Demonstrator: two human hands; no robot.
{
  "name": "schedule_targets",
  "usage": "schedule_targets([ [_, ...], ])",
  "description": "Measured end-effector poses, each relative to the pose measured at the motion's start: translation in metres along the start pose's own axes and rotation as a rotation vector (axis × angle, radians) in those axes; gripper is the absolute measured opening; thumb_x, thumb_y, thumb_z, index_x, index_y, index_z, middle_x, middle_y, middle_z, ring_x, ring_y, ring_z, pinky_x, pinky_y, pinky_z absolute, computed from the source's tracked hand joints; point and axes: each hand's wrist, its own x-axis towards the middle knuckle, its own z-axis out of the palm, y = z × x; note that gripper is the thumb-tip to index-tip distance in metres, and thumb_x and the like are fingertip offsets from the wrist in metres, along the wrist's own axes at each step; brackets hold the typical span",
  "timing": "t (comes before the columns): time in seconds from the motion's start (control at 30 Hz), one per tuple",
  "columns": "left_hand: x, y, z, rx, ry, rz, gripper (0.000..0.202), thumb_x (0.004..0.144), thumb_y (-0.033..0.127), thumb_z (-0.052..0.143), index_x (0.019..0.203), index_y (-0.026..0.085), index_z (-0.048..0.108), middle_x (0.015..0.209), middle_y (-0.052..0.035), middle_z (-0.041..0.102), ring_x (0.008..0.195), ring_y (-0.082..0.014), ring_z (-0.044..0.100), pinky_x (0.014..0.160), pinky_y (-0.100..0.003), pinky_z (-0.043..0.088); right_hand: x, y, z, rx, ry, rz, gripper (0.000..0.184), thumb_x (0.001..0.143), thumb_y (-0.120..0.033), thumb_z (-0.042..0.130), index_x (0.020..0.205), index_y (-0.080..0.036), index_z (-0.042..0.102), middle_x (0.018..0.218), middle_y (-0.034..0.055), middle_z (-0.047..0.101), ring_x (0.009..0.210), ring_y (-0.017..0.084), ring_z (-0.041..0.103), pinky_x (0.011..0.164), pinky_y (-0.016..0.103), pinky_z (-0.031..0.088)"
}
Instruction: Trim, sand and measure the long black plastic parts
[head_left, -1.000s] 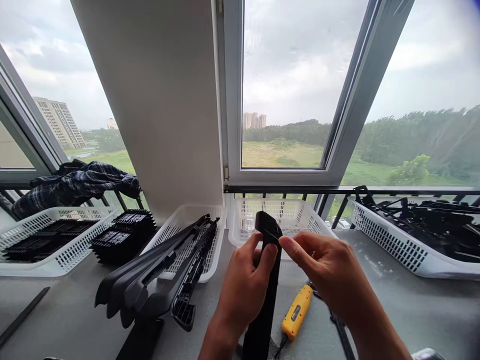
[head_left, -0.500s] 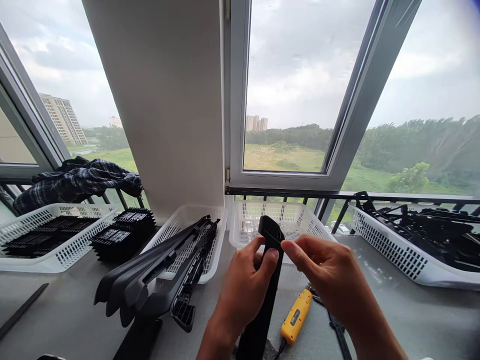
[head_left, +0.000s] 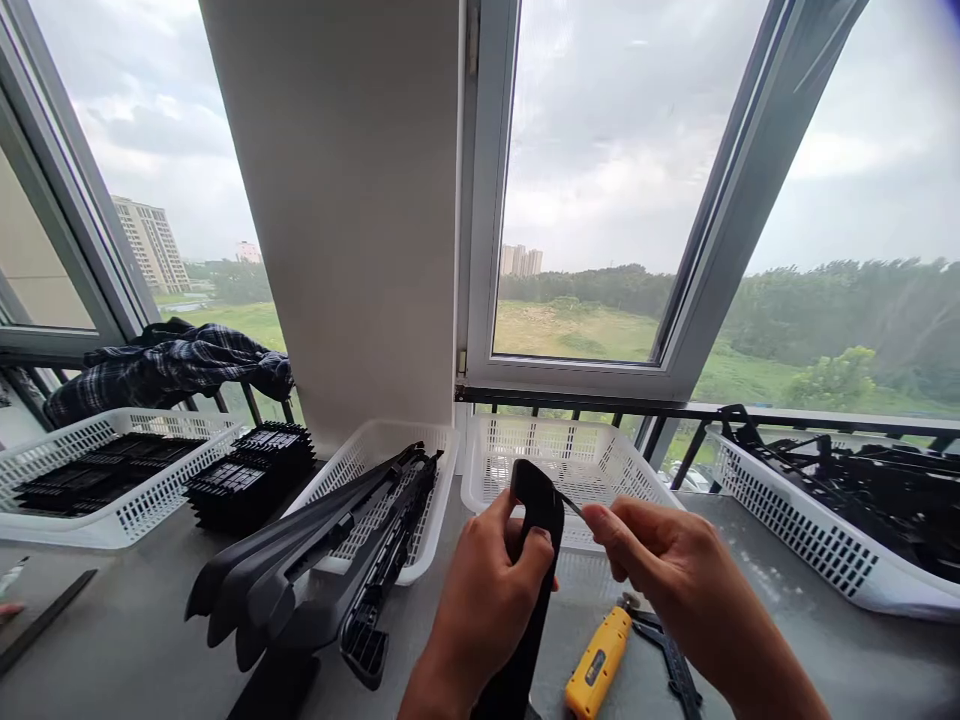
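My left hand (head_left: 487,590) is closed around a long black plastic trim piece (head_left: 536,500), its rounded end pointing up and away from me. The thumb lies across the front face. Beside it, my right hand (head_left: 652,550) pinches a thin dark strip (head_left: 571,503) between thumb and forefinger. This strip runs from the trim's right edge to my fingertips; whether it is part of the trim or a separate piece I cannot tell. Below the right hand a yellow handheld power tool (head_left: 600,665) lies on the table, and a slim black tool (head_left: 671,660) rests beside it.
Several grey-black trim pieces (head_left: 300,570) lean over a white basket (head_left: 439,540). Another white basket (head_left: 480,490) stands behind my hands. Black parts (head_left: 862,480) fill the right basket; stacked black grilles (head_left: 255,470) stand left. Another person's fingertip (head_left: 9,612) shows at the left edge.
My right hand has moved slightly right and down from the trim's edge, and more of the thin strip shows between them. A fingertip has appeared at the far left. The view has shifted slightly.
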Motion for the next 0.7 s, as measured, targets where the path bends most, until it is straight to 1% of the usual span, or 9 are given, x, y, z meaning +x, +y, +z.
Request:
schedule_targets([
  [0.07, -0.001, 0.003, 0.000, 0.006, -0.003, 0.005, 0.021, 0.095, 0.038, 0.056, 0.104, 0.022, 0.065, 0.065, 0.0019, 0.067, 0.056, -0.0158, 0.057, 0.053, -0.024, 0.042, -0.001, -0.001, -0.005, 0.002, -0.008, 0.020, 0.071, 0.097, -0.082, 0.056, 0.058, -0.022, 0.050, 0.059, -0.0031, 0.041, 0.058, 0.014, 0.037, 0.055, 0.027, 0.031],
  [0.2, -0.002, 0.006, -0.001, -0.002, -0.027, 0.005, 0.017, 0.093, 0.035, 0.055, 0.102, 0.023, 0.062, 0.067, 0.0023, 0.067, 0.058, -0.0153, 0.057, 0.055, -0.024, 0.043, 0.000, -0.002, -0.010, -0.012, -0.025, 0.046, 0.072, 0.095, -0.083, 0.057, 0.059, -0.022, 0.051, 0.060, -0.0035, 0.040, 0.059, 0.014, 0.036, 0.056, 0.027, 0.032],
  [0.27, -0.003, 0.006, -0.002, -0.013, -0.044, 0.002, 0.017, 0.094, 0.036, 0.054, 0.102, 0.023, 0.061, 0.068, 0.0021, 0.067, 0.060, -0.0154, 0.057, 0.056, -0.024, 0.043, 0.001, 0.000, -0.010, -0.032, -0.065, 0.040, 0.072, 0.094, -0.084, 0.057, 0.059, -0.022, 0.051, 0.059, -0.0030, 0.041, 0.057, 0.014, 0.038, 0.054, 0.027, 0.032],
  [0.33, -0.003, 0.006, -0.003, -0.001, -0.036, 0.001, 0.019, 0.096, 0.039, 0.053, 0.101, 0.023, 0.060, 0.069, 0.0014, 0.067, 0.060, -0.0156, 0.058, 0.056, -0.024, 0.043, 0.001, 0.002, -0.011, -0.050, -0.127, 0.046, 0.072, 0.093, -0.085, 0.056, 0.059, -0.022, 0.050, 0.058, -0.0025, 0.043, 0.057, 0.014, 0.039, 0.053, 0.027, 0.033],
  [0.43, -0.002, 0.005, -0.004, 0.023, -0.016, 0.004, 0.019, 0.097, 0.041, 0.055, 0.100, 0.023, 0.060, 0.069, 0.0011, 0.067, 0.061, -0.0153, 0.057, 0.056, -0.024, 0.042, -0.002, 0.002, -0.012, -0.037, -0.189, 0.070, 0.071, 0.092, -0.086, 0.057, 0.060, -0.023, 0.048, 0.060, -0.0033, 0.041, 0.057, 0.013, 0.037, 0.051, 0.026, 0.030],
  [0.5, -0.001, 0.005, -0.004, 0.017, -0.019, 0.006, 0.018, 0.097, 0.040, 0.055, 0.100, 0.023, 0.060, 0.069, 0.0016, 0.066, 0.060, -0.0150, 0.057, 0.056, -0.024, 0.042, -0.003, 0.001, -0.014, -0.011, -0.216, 0.069, 0.069, 0.092, -0.084, 0.059, 0.063, -0.023, 0.050, 0.061, -0.0036, 0.041, 0.057, 0.013, 0.037, 0.050, 0.026, 0.030],
  [0.57, -0.002, 0.005, -0.004, 0.009, -0.025, 0.012, 0.019, 0.096, 0.039, 0.055, 0.101, 0.022, 0.062, 0.068, 0.0016, 0.066, 0.059, -0.0151, 0.058, 0.056, -0.024, 0.043, -0.002, 0.002, -0.017, 0.008, -0.216, 0.063, 0.068, 0.095, -0.083, 0.056, 0.063, -0.022, 0.053, 0.060, -0.0029, 0.044, 0.057, 0.013, 0.040, 0.051, 0.026, 0.033],
  [0.63, -0.002, 0.006, -0.004, -0.002, -0.036, 0.008, 0.020, 0.096, 0.039, 0.055, 0.103, 0.022, 0.063, 0.068, 0.0016, 0.066, 0.059, -0.0152, 0.058, 0.055, -0.024, 0.043, 0.000, 0.004, -0.019, 0.010, -0.183, 0.069, 0.069, 0.097, -0.083, 0.054, 0.062, -0.023, 0.054, 0.058, -0.0017, 0.049, 0.055, 0.013, 0.043, 0.051, 0.026, 0.036],
  [0.7, -0.003, 0.007, -0.005, -0.015, -0.049, -0.010, 0.020, 0.096, 0.039, 0.055, 0.104, 0.022, 0.062, 0.069, 0.0017, 0.067, 0.059, -0.0154, 0.059, 0.054, -0.024, 0.044, 0.002, 0.007, -0.020, 0.007, -0.175, 0.079, 0.068, 0.096, -0.082, 0.056, 0.062, -0.023, 0.054, 0.057, -0.0010, 0.052, 0.054, 0.014, 0.045, 0.051, 0.026, 0.037],
])
